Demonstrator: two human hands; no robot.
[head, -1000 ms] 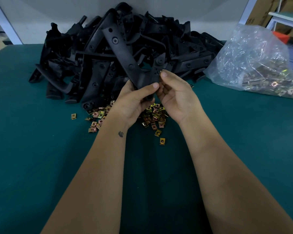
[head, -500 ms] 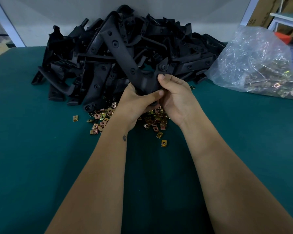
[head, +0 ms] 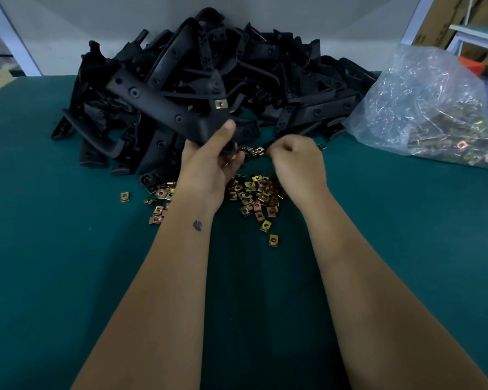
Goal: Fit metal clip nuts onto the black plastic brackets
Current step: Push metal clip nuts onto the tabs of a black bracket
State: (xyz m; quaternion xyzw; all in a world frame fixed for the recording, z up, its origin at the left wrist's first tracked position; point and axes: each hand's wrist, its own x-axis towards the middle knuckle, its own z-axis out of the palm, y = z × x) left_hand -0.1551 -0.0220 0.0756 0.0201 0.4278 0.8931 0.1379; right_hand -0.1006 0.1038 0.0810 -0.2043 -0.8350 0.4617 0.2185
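My left hand grips a long black plastic bracket by its lower end and holds it tilted up to the left, above the table. A brass-coloured clip nut sits on the bracket's tab near its right end. My right hand hovers just right of the bracket and does not touch it. Its fingers are curled in and blurred, so whether they pinch a nut is hidden. Several loose clip nuts lie scattered on the green table under both hands.
A big heap of black brackets fills the back of the table against the wall. A clear plastic bag holding more clip nuts lies at the right. Cardboard boxes and a frame stand beyond the table's right edge.
My right hand has let go of the bracket and drawn back to the right. The left hand has swung the bracket's long end down to the left, showing a fitted nut.
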